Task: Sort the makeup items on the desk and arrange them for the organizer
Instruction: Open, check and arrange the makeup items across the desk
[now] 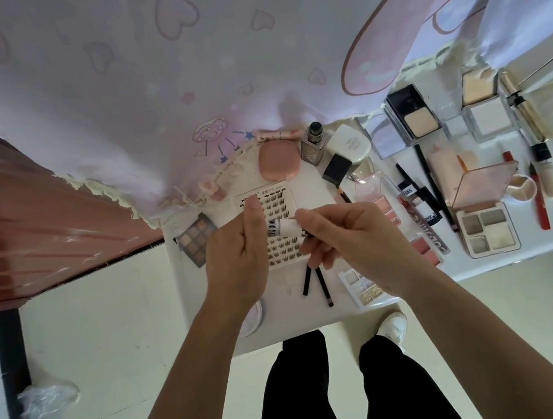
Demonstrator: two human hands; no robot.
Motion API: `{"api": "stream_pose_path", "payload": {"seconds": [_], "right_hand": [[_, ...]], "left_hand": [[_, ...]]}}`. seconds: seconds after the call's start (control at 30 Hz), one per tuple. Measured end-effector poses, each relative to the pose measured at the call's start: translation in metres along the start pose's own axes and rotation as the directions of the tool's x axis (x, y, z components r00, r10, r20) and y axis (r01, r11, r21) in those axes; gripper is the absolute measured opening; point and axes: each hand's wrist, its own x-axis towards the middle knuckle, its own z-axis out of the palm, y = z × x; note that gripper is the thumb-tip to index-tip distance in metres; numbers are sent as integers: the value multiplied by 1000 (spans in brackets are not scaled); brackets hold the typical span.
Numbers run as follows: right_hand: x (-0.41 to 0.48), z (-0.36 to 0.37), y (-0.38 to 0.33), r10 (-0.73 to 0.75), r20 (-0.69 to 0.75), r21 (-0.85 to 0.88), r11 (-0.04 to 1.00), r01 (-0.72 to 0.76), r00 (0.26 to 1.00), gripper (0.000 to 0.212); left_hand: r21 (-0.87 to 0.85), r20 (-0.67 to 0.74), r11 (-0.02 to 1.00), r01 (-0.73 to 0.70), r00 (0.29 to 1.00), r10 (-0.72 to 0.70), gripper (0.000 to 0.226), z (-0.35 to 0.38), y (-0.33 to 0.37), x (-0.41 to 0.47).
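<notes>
The left hand (234,248) grips a small white tube (279,229). The right hand (351,238) pinches its tip, above the lash card (276,204) on the tabletop (312,186).

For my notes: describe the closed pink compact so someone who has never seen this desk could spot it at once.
Look at the white desk, along its back edge under the hanging curtain. Just beyond the lash card lies the pink compact. It is the only rounded, closed, salmon-pink case; its neighbour on the right is a dark-capped bottle.
</notes>
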Motion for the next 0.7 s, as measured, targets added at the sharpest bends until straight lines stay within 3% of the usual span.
{"api": "stream_pose_path", "payload": {"seconds": [0.07, 0.17, 0.23, 0.37, 0.5, 0.7], "right_hand": [[0, -2, 3, -44, 0, 12, 999, 44, 999, 24], [0, -4, 0, -14, 33, 56, 998, 12, 999, 48], [0, -1, -4, 48, 46, 39, 998, -49, 998, 52], [0, -1, 0, -11, 17, 22, 1000, 11, 1000, 22], [-2, -6, -2, -61, 22, 55, 997, 59, 998, 38], [-1, -4, -1, -58, -5, 30, 998, 58, 998, 24]], "left_hand": [[-16, -23, 1000, -23, 999, 23, 51, -2, 1, 0], [-48, -50, 998, -32, 998, 29, 49, -4, 3, -1], [-56, -49, 998, -26, 999, 24, 48, -5, 3, -2], [-71, -67, 997, -24, 998, 19, 53, -6, 7, -2], [-80, -66, 997, -7, 998, 2, 54, -6, 10, -3], [-63, -50, 998, -14, 999, 11, 51, -5, 12, -1]]}}
